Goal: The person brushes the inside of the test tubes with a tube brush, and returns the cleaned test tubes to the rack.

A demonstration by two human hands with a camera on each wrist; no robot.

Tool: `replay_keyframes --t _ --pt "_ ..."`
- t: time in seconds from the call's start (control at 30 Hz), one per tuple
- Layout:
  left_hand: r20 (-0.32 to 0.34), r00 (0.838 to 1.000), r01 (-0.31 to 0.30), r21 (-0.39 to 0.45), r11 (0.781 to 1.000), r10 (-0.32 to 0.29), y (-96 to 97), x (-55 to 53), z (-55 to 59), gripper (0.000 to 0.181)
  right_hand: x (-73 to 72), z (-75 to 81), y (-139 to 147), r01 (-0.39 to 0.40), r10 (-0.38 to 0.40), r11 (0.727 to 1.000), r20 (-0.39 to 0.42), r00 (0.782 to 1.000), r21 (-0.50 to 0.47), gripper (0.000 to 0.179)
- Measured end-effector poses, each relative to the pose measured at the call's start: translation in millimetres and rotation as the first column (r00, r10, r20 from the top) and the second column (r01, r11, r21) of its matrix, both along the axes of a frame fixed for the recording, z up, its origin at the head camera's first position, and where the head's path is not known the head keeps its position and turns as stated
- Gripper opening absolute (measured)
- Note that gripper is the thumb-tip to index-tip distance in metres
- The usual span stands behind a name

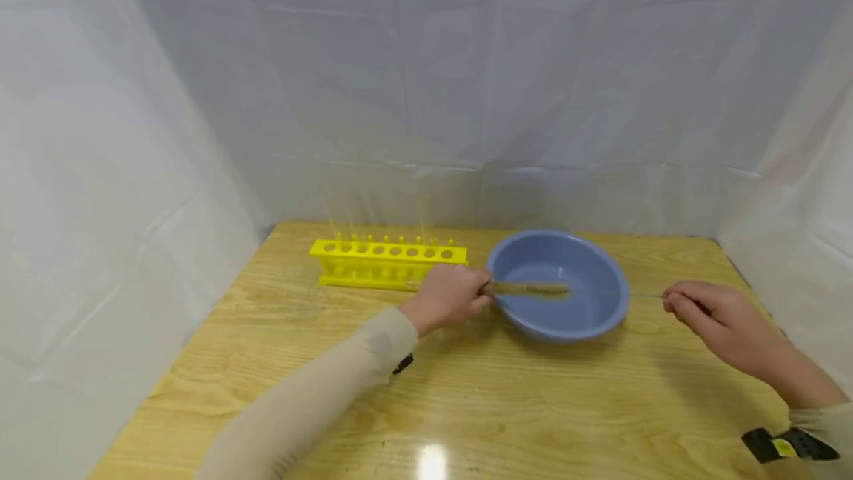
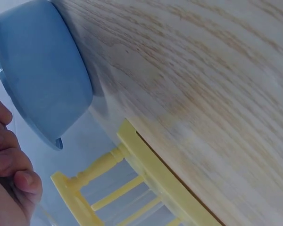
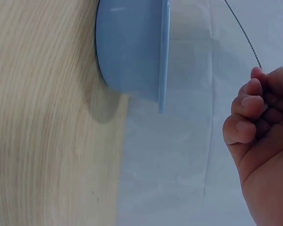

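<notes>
My left hand (image 1: 449,295) grips a clear glass tube in front of the yellow test tube rack (image 1: 360,282); a bit of the tube (image 2: 48,216) shows below the curled fingers in the left wrist view. To the right of that hand, over the blue basin (image 1: 560,334), stretches the bristled head of a test tube brush (image 1: 533,289). How far the bristles sit inside the glass I cannot tell. The brush's thin twisted wire (image 3: 245,37) runs to my right hand (image 1: 723,324), which pinches its end between thumb and forefinger, beyond the basin's right rim.
Several faint clear tubes (image 1: 331,217) stand in the rack at the back of the wooden table (image 1: 533,406). White sheeting (image 1: 433,95) hangs behind the table and along both sides. The basin stands close to the rack's right end.
</notes>
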State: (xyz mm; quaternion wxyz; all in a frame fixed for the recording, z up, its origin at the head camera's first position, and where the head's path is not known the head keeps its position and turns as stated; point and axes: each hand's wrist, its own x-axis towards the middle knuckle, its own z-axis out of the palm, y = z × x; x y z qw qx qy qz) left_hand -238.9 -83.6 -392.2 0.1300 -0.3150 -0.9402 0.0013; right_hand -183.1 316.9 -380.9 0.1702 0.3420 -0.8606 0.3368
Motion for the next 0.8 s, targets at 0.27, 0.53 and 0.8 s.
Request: replay_keyframes --t 0.27,0.53,0.8 --pt "-0.013 1.0 -0.01 0.026 1.0 0.01 -1.0 3.5 4.6 0.021 -0.7 -2.0 -11 0.029 -0.037 0.998 -0.152 0.988 -0.054 0.029" --pt "0.016 0.999 -0.043 0.001 0.999 0.043 1.7 5.9 6.8 0.023 -0.6 -5.9 -27 0.086 -0.094 0.996 -0.31 0.946 -0.04 0.026" --pt "0.051 0.999 -0.001 -0.095 0.995 0.006 21.0 11.9 15.9 0.024 -3.9 -13.9 -62 -0.005 0.021 0.999 -0.323 0.946 0.051 0.022"
